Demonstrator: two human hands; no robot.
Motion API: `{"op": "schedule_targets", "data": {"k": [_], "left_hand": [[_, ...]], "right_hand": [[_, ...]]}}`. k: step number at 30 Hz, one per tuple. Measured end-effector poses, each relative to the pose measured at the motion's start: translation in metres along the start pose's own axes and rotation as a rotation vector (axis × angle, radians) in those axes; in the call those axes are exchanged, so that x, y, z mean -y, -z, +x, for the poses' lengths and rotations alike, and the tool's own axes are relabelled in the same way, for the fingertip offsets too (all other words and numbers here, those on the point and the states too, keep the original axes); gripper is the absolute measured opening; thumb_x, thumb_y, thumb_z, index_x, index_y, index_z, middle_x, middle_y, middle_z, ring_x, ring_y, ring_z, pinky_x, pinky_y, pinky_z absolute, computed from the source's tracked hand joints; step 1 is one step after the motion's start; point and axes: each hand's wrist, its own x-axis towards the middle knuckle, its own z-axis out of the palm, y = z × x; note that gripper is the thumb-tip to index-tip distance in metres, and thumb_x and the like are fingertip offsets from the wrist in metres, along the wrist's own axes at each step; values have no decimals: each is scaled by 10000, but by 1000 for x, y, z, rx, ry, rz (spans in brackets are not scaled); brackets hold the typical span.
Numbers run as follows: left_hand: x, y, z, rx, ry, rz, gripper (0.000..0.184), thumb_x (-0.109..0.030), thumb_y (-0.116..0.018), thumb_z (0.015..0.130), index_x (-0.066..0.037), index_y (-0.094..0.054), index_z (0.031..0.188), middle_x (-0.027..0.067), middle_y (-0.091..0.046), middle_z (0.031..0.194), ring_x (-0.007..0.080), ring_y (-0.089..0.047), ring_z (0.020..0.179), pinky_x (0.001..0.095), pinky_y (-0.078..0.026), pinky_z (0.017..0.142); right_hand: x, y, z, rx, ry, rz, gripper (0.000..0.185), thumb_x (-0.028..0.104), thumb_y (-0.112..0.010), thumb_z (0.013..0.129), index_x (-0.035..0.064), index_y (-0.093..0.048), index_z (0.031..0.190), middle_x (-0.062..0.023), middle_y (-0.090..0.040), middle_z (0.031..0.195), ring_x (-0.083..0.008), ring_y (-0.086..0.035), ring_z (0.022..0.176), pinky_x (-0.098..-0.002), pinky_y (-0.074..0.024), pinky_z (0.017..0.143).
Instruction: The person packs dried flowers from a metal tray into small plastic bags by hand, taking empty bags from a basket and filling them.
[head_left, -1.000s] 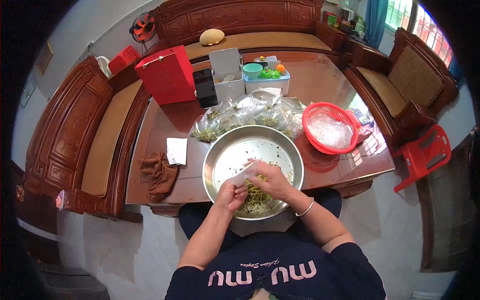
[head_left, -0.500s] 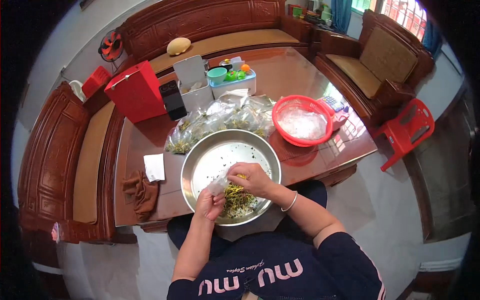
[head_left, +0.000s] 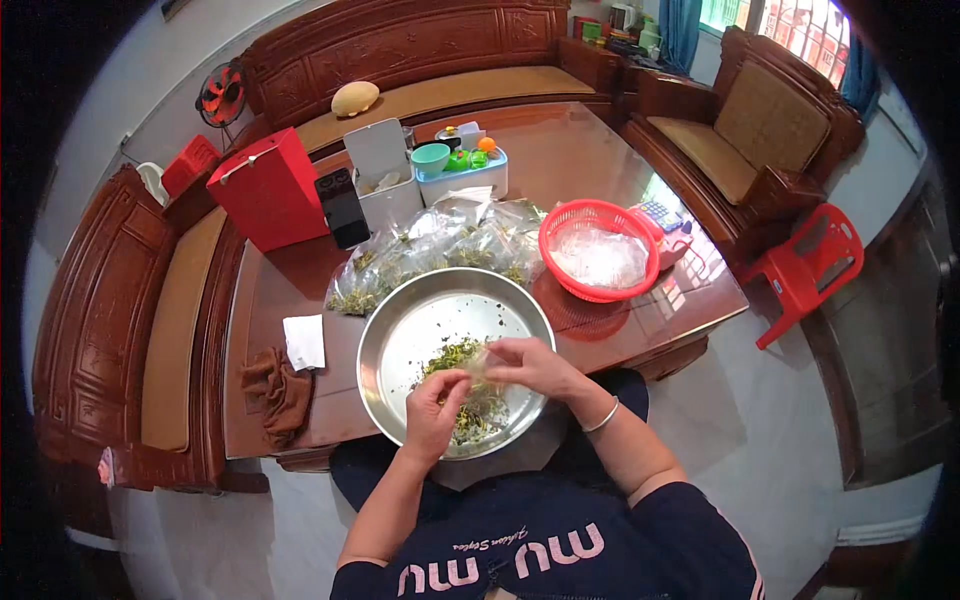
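Over a round metal basin [head_left: 375, 330], my two hands pinch a small clear plastic bag [head_left: 478, 368] between them. My left hand [head_left: 434, 408] has its fingers closed on the bag's left side. On the other side, my right hand [head_left: 535, 368] grips it between thumb and fingers, a bracelet on that wrist. Below the hands lies a heap of dried yellow-green plant pieces [head_left: 480, 420] in the basin, with dark crumbs scattered on the bare metal. The hands partly cover the heap, and the bag is too see-through to make out fully.
Filled plastic bags [head_left: 440, 240] lie behind the basin. A red basket [head_left: 600, 285] with clear bags stands to the right. On the left are a brown cloth [head_left: 275, 395], white paper [head_left: 305, 342], a phone [head_left: 343, 208] and a red bag [head_left: 265, 190].
The plastic bag has been stretched out between my hands. My right hand has shifted right and my left hand slightly right, with more of the plant heap showing. The view has tilted slightly.
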Motion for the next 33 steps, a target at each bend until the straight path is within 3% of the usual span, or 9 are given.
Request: {"op": "schedule_targets", "data": {"k": [3, 9, 12, 18, 22, 25, 27, 30, 33], "left_hand": [[-4, -9, 1, -78, -2, -82, 150, -22, -519, 841, -39, -568, 982, 51, -583, 823, 103, -540, 665, 188, -431, 592], [-8, 11, -4, -245, 76, -228, 186, -8, -499, 843, -33, -559, 1017, 66, -576, 925, 110, -555, 715, 193, -436, 614], [0, 31, -8, -320, 99, -252, 191, -10, -492, 845, -31, -555, 1025, 69, -575, 941, 110, -557, 728, 193, -436, 623], [26, 70, -27, -513, 145, -224, 186, -28, -485, 851, -21, -548, 1026, 72, -579, 941, 113, -563, 752, 200, -442, 650], [42, 87, -33, -582, 196, -156, 190, -50, -490, 854, -12, -539, 1034, 81, -579, 955, 131, -567, 777, 218, -447, 680], [57, 91, -30, -595, 236, -6, 233, -84, -500, 857, -6, -515, 1076, 101, -577, 982, 171, -570, 825, 257, -450, 734], [73, 86, -26, -600, 229, 59, 253, -102, -498, 860, -6, -501, 1094, 110, -572, 998, 186, -565, 847, 269, -445, 753], [92, 78, -22, -615, 199, 267, 320, -155, -493, 869, -4, -460, 1149, 138, -557, 1046, 229, -549, 911, 306, -427, 809], [94, 77, -20, -597, 266, 171, 351, -181, -481, 874, -8, -436, 1177, 150, -544, 1077, 244, -534, 946, 318, -417, 825]], "right_hand": [[4, 8, -1, 152, -93, 50, 142, 27, -585, 771, -20, -615, 902, -57, -615, 733, -99, -547, 629, -185, -446, 576], [23, 86, 7, -697, 65, 53, 174, 25, -540, 803, -11, -602, 961, -77, -614, 711, -122, -562, 583, -206, -486, 525], [12, 149, 25, -871, 241, 183, 257, -11, -470, 811, -18, -541, 1058, -100, -617, 783, -140, -586, 657, -205, -486, 571], [-11, 215, 33, -937, 110, -310, 307, 57, -543, 808, -62, -503, 1087, -131, -610, 928, -204, -600, 738, -248, -498, 664], [-18, 190, 41, -1358, 302, -1074, 329, 45, -557, 765, -3, -522, 1089, -163, -570, 1016, -306, -539, 968, -378, -421, 854], [-8, 139, 48, -1150, 616, -924, 316, 35, -549, 761, 11, -533, 1075, -150, -564, 1041, -283, -540, 958, -354, -426, 843], [-3, 105, 55, -730, 540, -711, 310, 22, -551, 748, 12, -539, 1058, -137, -569, 1053, -271, -541, 961, -336, -433, 821], [-8, 70, 80, -425, 311, -739, 265, 52, -562, 744, 6, -546, 1005, -147, -588, 968, -296, -574, 845, -362, -462, 749], [-40, 67, 122, -538, 347, -898, 260, 86, -576, 744, 7, -549, 990, -154, -591, 919, -310, -579, 823, -378, -468, 726]]}}
